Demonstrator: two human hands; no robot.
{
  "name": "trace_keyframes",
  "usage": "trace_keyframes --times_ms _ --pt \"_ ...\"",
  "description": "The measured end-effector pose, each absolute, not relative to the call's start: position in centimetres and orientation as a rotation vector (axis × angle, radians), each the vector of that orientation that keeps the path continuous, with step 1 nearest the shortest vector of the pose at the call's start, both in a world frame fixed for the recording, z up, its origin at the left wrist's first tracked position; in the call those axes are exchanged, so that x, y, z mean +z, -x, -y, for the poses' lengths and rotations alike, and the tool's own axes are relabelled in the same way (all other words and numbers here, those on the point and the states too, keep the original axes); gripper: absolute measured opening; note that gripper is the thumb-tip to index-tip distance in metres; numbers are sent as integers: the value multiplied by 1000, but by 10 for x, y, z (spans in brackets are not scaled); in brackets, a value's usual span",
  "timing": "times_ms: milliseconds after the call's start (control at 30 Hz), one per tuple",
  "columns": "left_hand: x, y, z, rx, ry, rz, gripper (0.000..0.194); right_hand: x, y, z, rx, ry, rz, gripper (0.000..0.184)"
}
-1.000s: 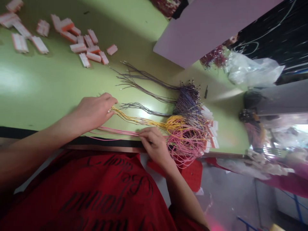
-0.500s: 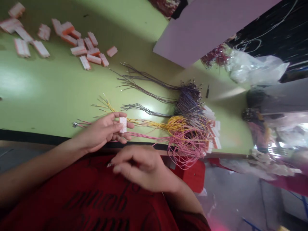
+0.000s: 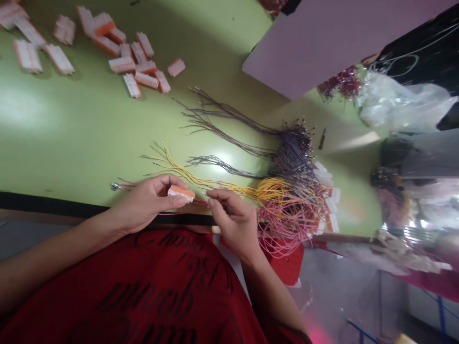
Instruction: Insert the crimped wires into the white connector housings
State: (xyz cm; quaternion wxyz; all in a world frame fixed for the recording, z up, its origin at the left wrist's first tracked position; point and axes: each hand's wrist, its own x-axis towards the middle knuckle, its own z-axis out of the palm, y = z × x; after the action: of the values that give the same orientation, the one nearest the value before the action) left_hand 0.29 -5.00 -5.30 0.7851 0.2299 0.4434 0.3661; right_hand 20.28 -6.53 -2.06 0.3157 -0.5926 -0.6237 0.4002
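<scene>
My left hand (image 3: 148,200) grips a small white and orange connector block (image 3: 181,192) at the near edge of the green table (image 3: 82,129). My right hand (image 3: 233,217) is closed in a pinch just right of the block, its fingertips on a pink wire (image 3: 201,202) that runs toward it. Bundles of pink wires (image 3: 287,215), yellow wires (image 3: 222,182) and grey-purple wires (image 3: 229,119) fan out on the table beyond both hands.
Several white and orange connector blocks (image 3: 136,62) lie scattered at the far left of the table. More blocks (image 3: 328,191) sit under the wire tangle on the right. A pale board (image 3: 322,43) and clear plastic bags (image 3: 398,105) stand at the far right.
My right hand came up from my lap to the table edge and pinched a pink wire beside the block. My left hand turned the block so its orange side shows.
</scene>
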Motion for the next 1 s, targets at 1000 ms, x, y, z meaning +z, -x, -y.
trace_keyframes --times_ms 1000 --pt "-54 -17 56 856 -594 -868 36 -13 -198 63 1490 1658 1630 16"
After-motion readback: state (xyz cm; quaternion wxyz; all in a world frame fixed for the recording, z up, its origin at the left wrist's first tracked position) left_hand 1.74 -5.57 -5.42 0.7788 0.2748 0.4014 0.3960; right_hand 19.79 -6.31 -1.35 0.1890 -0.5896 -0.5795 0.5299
